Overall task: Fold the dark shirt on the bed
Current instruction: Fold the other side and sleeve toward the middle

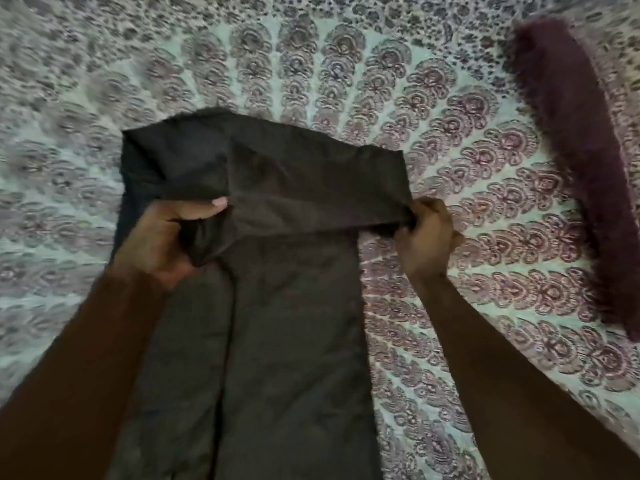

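Observation:
The dark shirt [284, 306] lies lengthwise on the bed as a narrow strip running from the bottom edge of the view up to the middle. Its far part is lifted and doubled back toward me, forming a raised band across the strip. My left hand [166, 237] grips the band's left end, thumb on top of the cloth. At the band's right end, my right hand [427, 233] pinches the cloth with curled fingers. Both forearms reach in from the lower corners.
The bed is covered by a pale sheet [450, 133] with a purple floral fan pattern. A folded dark purple fuzzy cloth [581, 161] lies on the sheet at the right, apart from the shirt.

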Action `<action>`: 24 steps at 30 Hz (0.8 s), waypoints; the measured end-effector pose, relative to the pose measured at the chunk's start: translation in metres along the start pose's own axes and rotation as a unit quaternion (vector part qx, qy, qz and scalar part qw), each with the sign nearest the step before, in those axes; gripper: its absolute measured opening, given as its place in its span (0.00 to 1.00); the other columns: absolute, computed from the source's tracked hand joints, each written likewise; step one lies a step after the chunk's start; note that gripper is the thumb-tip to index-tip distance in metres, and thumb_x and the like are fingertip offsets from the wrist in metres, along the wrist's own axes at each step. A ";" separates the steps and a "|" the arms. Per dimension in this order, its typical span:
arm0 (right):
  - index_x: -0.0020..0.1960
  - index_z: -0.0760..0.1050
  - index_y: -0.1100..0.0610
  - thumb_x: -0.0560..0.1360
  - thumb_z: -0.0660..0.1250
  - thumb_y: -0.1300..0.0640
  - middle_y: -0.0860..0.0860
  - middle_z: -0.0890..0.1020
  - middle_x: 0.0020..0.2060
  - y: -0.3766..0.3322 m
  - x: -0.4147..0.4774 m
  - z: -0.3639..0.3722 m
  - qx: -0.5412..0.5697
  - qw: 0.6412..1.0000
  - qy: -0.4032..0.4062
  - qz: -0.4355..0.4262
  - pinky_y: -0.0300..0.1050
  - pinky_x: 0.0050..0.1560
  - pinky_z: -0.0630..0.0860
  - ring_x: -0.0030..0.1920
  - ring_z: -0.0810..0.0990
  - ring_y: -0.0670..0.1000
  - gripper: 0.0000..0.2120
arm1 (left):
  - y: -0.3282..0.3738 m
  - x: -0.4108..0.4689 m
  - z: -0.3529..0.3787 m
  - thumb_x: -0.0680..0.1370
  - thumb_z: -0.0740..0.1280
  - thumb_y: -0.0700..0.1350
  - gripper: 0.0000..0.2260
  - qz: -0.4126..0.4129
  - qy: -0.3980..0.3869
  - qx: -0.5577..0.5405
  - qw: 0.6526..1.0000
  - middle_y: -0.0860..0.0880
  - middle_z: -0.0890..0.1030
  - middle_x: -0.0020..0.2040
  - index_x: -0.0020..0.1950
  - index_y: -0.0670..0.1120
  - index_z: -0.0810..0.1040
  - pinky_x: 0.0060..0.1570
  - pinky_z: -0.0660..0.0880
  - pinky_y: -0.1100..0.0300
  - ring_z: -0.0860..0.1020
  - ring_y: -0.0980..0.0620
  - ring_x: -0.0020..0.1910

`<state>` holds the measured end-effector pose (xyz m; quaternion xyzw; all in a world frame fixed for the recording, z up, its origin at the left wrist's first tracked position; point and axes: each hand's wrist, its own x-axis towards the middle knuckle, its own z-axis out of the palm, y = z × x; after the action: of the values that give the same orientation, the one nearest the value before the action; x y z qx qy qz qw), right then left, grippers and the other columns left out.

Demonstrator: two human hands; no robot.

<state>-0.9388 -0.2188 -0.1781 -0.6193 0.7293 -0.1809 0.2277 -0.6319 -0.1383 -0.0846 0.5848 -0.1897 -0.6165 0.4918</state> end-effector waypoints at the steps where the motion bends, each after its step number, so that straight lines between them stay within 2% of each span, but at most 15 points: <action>1: 0.59 0.83 0.57 0.67 0.61 0.58 0.56 0.78 0.61 -0.014 -0.004 0.007 -0.004 1.000 0.011 -0.004 0.59 0.62 0.66 0.62 0.76 0.64 0.23 | 0.008 0.004 -0.028 0.64 0.75 0.36 0.05 -0.009 0.026 0.004 1.000 0.49 0.87 0.45 0.35 0.45 0.88 0.56 0.81 0.59 0.86 0.52 0.48; 2: 0.58 0.84 0.57 0.67 0.61 0.57 0.57 0.78 0.61 -0.024 -0.009 0.012 -0.007 1.000 0.022 -0.011 0.58 0.61 0.64 0.62 0.76 0.63 0.23 | 0.013 0.008 -0.051 0.69 0.73 0.36 0.07 -0.025 0.042 0.003 0.999 0.47 0.87 0.51 0.41 0.46 0.89 0.62 0.80 0.54 0.85 0.50 0.54; 3: 0.58 0.84 0.57 0.66 0.60 0.56 0.57 0.78 0.61 -0.037 -0.015 0.019 -0.006 0.999 0.034 -0.023 0.57 0.61 0.63 0.63 0.75 0.63 0.24 | 0.023 0.009 -0.073 0.70 0.71 0.35 0.09 -0.039 0.060 0.008 0.997 0.47 0.87 0.53 0.45 0.45 0.88 0.60 0.82 0.53 0.86 0.49 0.54; 5: 0.60 0.84 0.56 0.67 0.61 0.55 0.57 0.78 0.62 -0.061 -0.027 0.033 -0.009 0.998 0.045 -0.050 0.57 0.61 0.63 0.64 0.74 0.64 0.25 | 0.037 0.010 -0.110 0.72 0.70 0.32 0.14 -0.053 0.089 0.053 0.993 0.45 0.87 0.55 0.54 0.44 0.86 0.48 0.85 0.55 0.87 0.49 0.50; 7: 0.62 0.83 0.54 0.71 0.64 0.55 0.58 0.77 0.63 -0.081 -0.036 0.046 -0.029 0.997 0.051 -0.054 0.59 0.62 0.63 0.65 0.73 0.66 0.21 | 0.046 0.018 -0.141 0.73 0.70 0.30 0.16 -0.038 0.133 0.091 0.986 0.44 0.87 0.54 0.58 0.42 0.84 0.40 0.85 0.55 0.87 0.49 0.45; 10: 0.63 0.81 0.53 0.76 0.66 0.57 0.60 0.75 0.64 -0.109 -0.045 0.066 -0.065 0.995 0.069 -0.040 0.65 0.66 0.63 0.66 0.71 0.66 0.17 | 0.060 0.030 -0.187 0.72 0.75 0.31 0.19 0.012 0.222 0.137 0.965 0.39 0.85 0.56 0.62 0.38 0.82 0.45 0.85 0.50 0.86 0.43 0.48; 13: 0.61 0.81 0.54 0.77 0.66 0.57 0.60 0.74 0.65 -0.126 -0.046 0.082 -0.091 0.994 0.063 -0.010 0.68 0.68 0.62 0.67 0.70 0.66 0.14 | 0.068 0.036 -0.222 0.72 0.77 0.33 0.21 0.050 0.294 0.196 0.934 0.40 0.83 0.56 0.65 0.36 0.79 0.54 0.80 0.47 0.82 0.43 0.52; 17: 0.55 0.85 0.57 0.74 0.65 0.54 0.62 0.75 0.63 -0.138 -0.049 0.095 -0.100 0.994 0.042 -0.032 0.66 0.62 0.72 0.62 0.73 0.70 0.14 | 0.063 0.045 -0.264 0.70 0.79 0.40 0.21 0.081 0.343 0.274 0.895 0.40 0.84 0.55 0.62 0.40 0.81 0.59 0.81 0.41 0.84 0.41 0.54; 20: 0.52 0.86 0.58 0.71 0.63 0.50 0.60 0.79 0.60 -0.146 -0.054 0.103 -0.089 0.992 0.047 -0.080 0.65 0.58 0.76 0.59 0.77 0.69 0.18 | 0.059 0.055 -0.290 0.72 0.77 0.42 0.18 0.093 0.359 0.360 0.856 0.38 0.85 0.55 0.60 0.41 0.82 0.58 0.81 0.45 0.84 0.39 0.54; 24: 0.51 0.86 0.58 0.71 0.65 0.50 0.57 0.80 0.58 -0.152 -0.059 0.111 -0.086 0.984 0.068 -0.137 0.64 0.56 0.78 0.57 0.79 0.67 0.17 | 0.063 0.067 -0.303 0.74 0.76 0.42 0.17 0.131 0.380 0.394 0.827 0.38 0.84 0.58 0.61 0.40 0.81 0.54 0.77 0.51 0.82 0.39 0.57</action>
<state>-0.7450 -0.1844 -0.1808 -0.7168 0.6642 -0.1889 0.0964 -0.3217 -0.1184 -0.1428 0.8866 -0.2895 -0.1484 0.3288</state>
